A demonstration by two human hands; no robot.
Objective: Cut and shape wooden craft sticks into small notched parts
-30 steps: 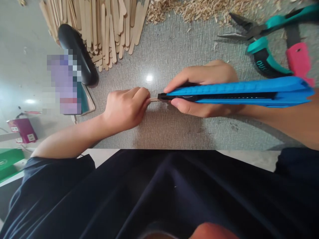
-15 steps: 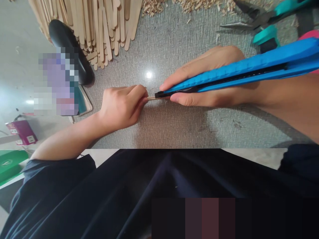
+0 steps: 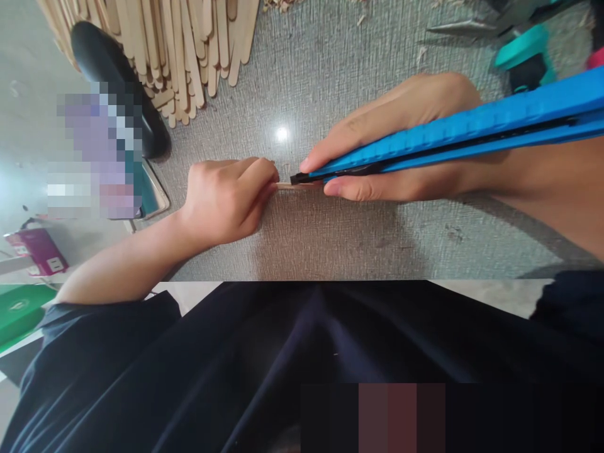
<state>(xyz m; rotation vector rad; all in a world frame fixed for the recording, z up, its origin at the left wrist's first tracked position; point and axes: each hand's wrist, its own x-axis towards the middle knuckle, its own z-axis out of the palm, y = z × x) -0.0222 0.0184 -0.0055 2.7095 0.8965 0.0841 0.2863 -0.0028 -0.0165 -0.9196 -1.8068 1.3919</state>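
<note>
My left hand (image 3: 224, 198) is closed, its thumb and fingers pinching a wooden craft stick (image 3: 284, 186). The stick is seen edge-on, and only a short length shows between my hands. My right hand (image 3: 401, 145) grips a blue utility knife (image 3: 448, 138), its long body running back along the forearm. Its black tip rests on or just above the stick, close to my left fingertips. I cannot make out the blade. The right thumb lies below the knife near the stick's right part, with the index finger above.
A pile of craft sticks (image 3: 179, 50) lies at the back left, beside a black elongated case (image 3: 120, 88) and a partly blurred phone (image 3: 158, 189). Teal-handled pliers (image 3: 526, 53) lie back right. A purple box with sockets (image 3: 40, 251) stands far left. The grey tabletop (image 3: 330, 245) ends before my body.
The view has shifted slightly, with the pile and pliers moving up in the picture. The hands are a little farther apart, and slightly more of the stick shows beneath the knife tip.
</note>
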